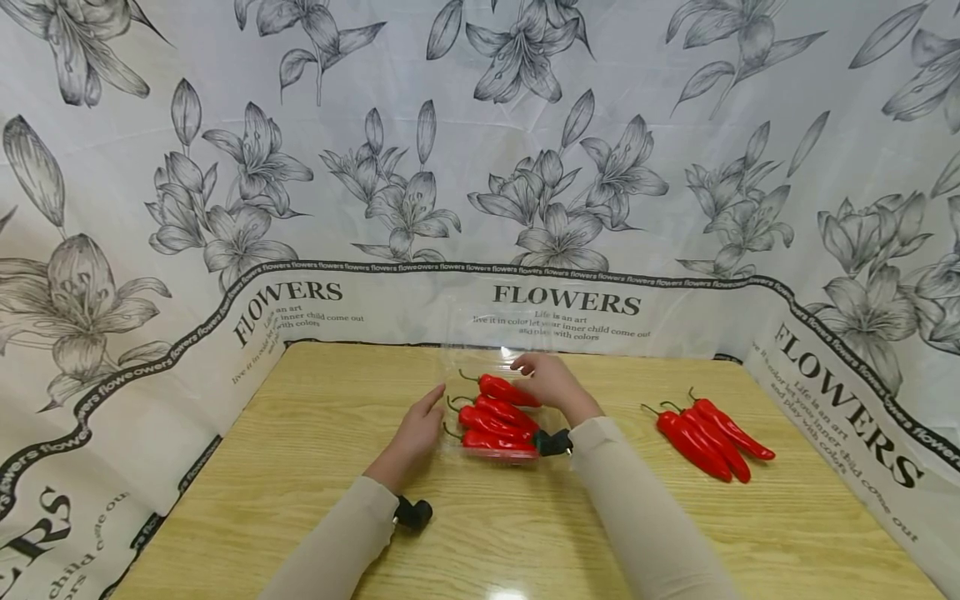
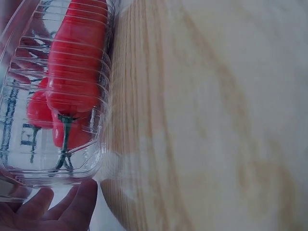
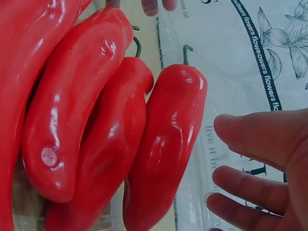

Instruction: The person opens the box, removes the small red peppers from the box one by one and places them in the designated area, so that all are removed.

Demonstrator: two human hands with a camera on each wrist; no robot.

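Observation:
A clear plastic clamshell box (image 1: 501,455) lies on the table with several glossy red chili peppers (image 1: 491,425) side by side in it, green stems to the left. My left hand (image 1: 420,429) is at the box's left end. In the left wrist view its fingertips (image 2: 86,192) come right up to the clear wall. Over the back right of the box is my right hand (image 1: 555,387), beside the rearmost pepper (image 3: 168,139). The right wrist view shows its thumb and fingers extended and apart from that pepper, holding nothing.
Three more red peppers (image 1: 708,437) lie together on the wooden table (image 1: 315,408) to the right. The box's clear lid (image 1: 468,333) stands raised at the back. A white flower-printed cloth (image 1: 405,300) encloses the table's back and sides.

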